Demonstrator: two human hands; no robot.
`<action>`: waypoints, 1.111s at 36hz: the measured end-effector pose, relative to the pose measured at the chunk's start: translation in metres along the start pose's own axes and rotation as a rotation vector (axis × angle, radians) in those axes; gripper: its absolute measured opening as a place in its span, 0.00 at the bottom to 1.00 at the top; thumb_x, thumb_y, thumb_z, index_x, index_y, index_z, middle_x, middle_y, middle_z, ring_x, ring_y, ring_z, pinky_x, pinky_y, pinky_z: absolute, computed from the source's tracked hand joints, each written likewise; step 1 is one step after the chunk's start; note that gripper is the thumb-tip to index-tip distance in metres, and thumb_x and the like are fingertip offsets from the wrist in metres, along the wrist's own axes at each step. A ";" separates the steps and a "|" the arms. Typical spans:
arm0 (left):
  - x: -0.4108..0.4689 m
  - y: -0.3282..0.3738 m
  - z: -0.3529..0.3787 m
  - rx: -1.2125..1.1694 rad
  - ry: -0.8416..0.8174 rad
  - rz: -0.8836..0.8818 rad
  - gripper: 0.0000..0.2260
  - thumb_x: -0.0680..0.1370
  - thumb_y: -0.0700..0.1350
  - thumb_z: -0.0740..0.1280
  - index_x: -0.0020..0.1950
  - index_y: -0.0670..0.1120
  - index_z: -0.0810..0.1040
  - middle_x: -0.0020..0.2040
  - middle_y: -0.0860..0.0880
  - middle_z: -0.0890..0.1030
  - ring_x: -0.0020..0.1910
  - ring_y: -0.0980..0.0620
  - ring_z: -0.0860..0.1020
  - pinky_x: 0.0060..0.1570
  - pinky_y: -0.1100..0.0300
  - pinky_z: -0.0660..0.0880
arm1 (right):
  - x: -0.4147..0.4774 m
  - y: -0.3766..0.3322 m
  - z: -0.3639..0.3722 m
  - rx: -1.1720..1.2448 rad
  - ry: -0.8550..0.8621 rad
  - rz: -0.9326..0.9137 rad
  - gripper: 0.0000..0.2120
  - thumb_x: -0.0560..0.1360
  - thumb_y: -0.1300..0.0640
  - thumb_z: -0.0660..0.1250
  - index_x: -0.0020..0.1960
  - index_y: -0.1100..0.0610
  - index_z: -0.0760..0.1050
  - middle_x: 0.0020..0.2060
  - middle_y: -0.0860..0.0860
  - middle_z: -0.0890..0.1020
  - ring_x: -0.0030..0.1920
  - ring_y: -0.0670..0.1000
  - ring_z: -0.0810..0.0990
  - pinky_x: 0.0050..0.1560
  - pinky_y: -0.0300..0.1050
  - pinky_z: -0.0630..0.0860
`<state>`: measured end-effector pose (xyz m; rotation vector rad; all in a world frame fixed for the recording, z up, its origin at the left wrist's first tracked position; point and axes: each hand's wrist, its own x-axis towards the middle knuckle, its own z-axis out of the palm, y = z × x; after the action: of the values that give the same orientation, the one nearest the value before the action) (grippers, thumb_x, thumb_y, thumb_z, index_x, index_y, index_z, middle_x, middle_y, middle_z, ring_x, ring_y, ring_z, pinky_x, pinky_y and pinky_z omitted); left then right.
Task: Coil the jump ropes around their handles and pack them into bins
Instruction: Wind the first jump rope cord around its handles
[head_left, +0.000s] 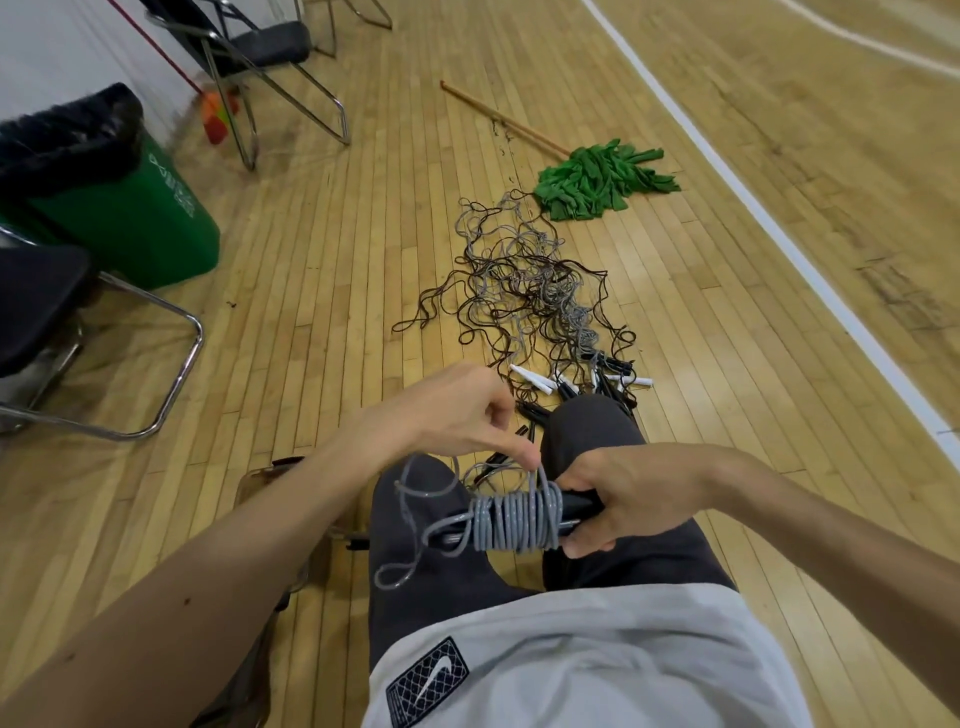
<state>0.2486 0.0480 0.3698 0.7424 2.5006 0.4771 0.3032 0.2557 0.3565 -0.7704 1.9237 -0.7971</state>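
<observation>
Gripping handles (579, 503), right hand (639, 499) (coil (514, 522) beside grip); left hand (457, 410) pinching rope (541, 480)

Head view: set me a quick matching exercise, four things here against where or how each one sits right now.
Things:
1. grey jump rope
2. green mop
3. green trash bin
4. tangled jump ropes

States:
A. lying on the floor, nearest the white line
B. standing at the left by a chair, black bag inside
C. partly coiled round handles gripped by the right hand
D. heaped loose on the floor ahead

Pairs: 1-C, 2-A, 3-B, 4-D.
</observation>
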 end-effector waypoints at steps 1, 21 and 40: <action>0.000 -0.003 0.004 -0.021 0.000 -0.010 0.27 0.66 0.67 0.73 0.35 0.42 0.77 0.30 0.52 0.72 0.28 0.56 0.67 0.33 0.60 0.67 | 0.000 0.000 0.000 -0.007 -0.010 -0.003 0.08 0.79 0.54 0.70 0.42 0.50 0.73 0.34 0.49 0.79 0.34 0.44 0.75 0.40 0.33 0.71; -0.016 -0.007 0.050 -0.997 0.014 -0.133 0.14 0.83 0.48 0.60 0.44 0.39 0.71 0.28 0.50 0.69 0.23 0.56 0.64 0.26 0.65 0.64 | 0.002 0.007 -0.016 0.478 0.283 -0.272 0.02 0.78 0.58 0.69 0.47 0.54 0.78 0.33 0.51 0.75 0.30 0.47 0.69 0.29 0.35 0.65; -0.024 -0.014 0.050 -0.753 -0.046 -0.171 0.10 0.84 0.47 0.61 0.50 0.42 0.74 0.26 0.54 0.69 0.25 0.57 0.67 0.30 0.63 0.69 | 0.013 0.048 -0.030 0.463 0.760 0.133 0.06 0.79 0.59 0.70 0.45 0.59 0.77 0.31 0.50 0.77 0.26 0.41 0.72 0.28 0.31 0.68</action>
<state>0.2877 0.0324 0.3307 0.2323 2.0636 1.2155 0.2614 0.2814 0.3248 -0.0342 2.2580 -1.5295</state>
